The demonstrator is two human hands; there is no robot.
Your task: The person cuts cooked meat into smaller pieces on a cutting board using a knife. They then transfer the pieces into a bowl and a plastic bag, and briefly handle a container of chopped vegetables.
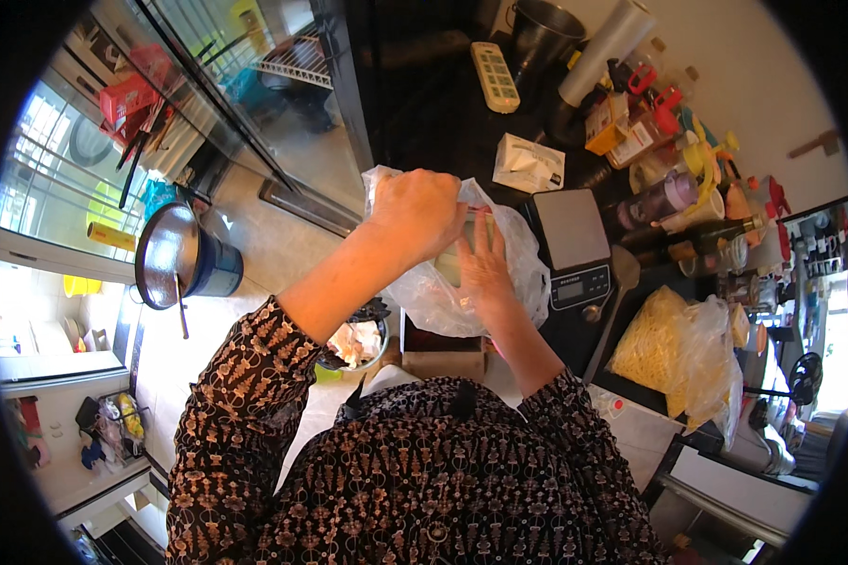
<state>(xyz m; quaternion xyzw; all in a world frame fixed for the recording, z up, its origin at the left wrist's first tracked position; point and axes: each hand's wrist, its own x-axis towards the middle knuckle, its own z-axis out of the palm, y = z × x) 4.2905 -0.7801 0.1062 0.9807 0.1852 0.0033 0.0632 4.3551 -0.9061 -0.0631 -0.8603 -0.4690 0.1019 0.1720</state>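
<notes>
A clear plastic bag (434, 307) stands with its mouth spread on the black counter before me. My left hand (417, 212) is curled into a fist at its far left rim, apparently gripping the film; the fingertips are hidden beneath the hand. My right hand (485, 265) reaches into the bag mouth with its fingers apart. These fingers touch a pale, smooth item (446, 263) inside, mostly covered by both hands, so its kind is unclear.
Right of the bag are a digital kitchen scale (569, 229), a long-handled spoon (625, 268) and a bag of yellow noodles (654, 339). A white packet (530, 164) and a power strip (495, 78) lie beyond. A waste bin (357, 344) stands below left, near a sliding glass door (254, 141).
</notes>
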